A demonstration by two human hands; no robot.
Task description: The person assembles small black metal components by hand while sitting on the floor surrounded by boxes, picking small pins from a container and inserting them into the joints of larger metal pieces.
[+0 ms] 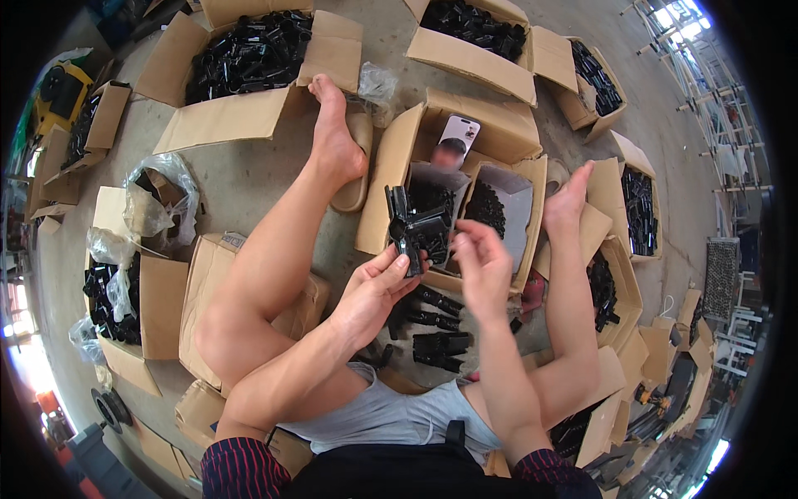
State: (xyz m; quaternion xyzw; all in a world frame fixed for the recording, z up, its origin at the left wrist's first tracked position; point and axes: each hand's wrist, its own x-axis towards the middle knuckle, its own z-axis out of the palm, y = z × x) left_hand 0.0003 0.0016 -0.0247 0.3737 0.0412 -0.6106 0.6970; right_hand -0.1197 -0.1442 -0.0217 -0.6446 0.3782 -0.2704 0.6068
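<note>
My left hand (pixel 381 287) grips a black pipe-clamp-like part (pixel 407 224) with several arms, thumb and fingers round its lower end. It is held up over the near left side of an open cardboard box (pixel 391 158). Just right of the part is my right hand (pixel 485 264), fingers curled together in a pinch; whatever they hold, if anything, is too small to make out. Inside the box sit two grey trays; the right tray (pixel 517 218) has small black pieces (pixel 485 205) in it, and dark pieces fill the left one, partly hidden by the part.
A phone (pixel 456 140) leans in the box's far side. Between my legs lie several black parts (pixel 440 348). Cartons of black parts surround me, among them one at far left (pixel 249 54) and one beside my left knee (pixel 114 308). Metal racks (pixel 706 100) stand at right.
</note>
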